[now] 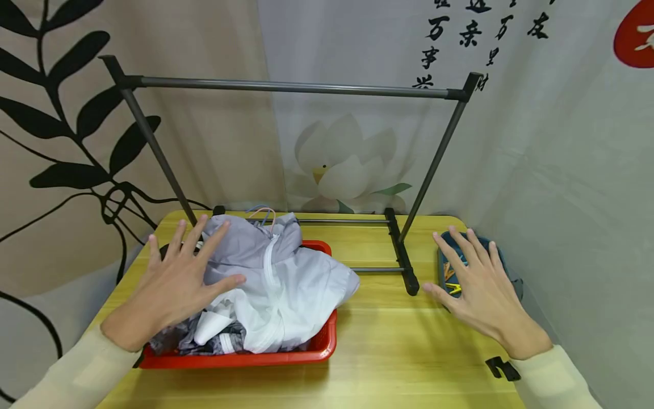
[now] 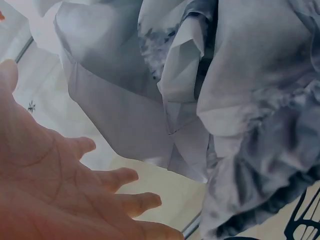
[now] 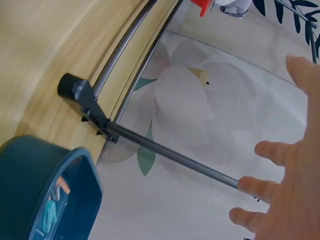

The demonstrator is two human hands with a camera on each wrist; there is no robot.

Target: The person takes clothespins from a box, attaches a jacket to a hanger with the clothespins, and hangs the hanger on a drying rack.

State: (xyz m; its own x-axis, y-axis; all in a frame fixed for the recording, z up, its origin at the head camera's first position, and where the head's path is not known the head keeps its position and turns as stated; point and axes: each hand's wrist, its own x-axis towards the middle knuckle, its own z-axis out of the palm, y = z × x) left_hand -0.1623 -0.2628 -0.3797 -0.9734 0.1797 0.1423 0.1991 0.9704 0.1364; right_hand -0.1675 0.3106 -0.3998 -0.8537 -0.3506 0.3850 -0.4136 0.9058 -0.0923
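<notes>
My left hand (image 1: 174,284), fingers spread, hovers above the left side of a red basket (image 1: 327,346). Heaped in the basket are clothes, topped by a pale grey and white zippered jacket (image 1: 301,284) with hanger hooks (image 1: 265,211) showing at its collar. In the left wrist view the hand is apart from the pale cloth (image 2: 120,115) and holds nothing. My right hand (image 1: 480,289) is spread too, above a dark blue bin (image 3: 45,180) at the table's right. Clothespins (image 3: 50,216) lie inside the bin. Nothing is in the right hand.
A dark metal clothes rack (image 1: 291,86) stands on the yellow wooden table (image 1: 388,352), its right foot (image 1: 402,253) between basket and bin. Behind it hangs a printed curtain (image 1: 347,34). A small black clip-like piece (image 1: 503,369) is by the right wrist.
</notes>
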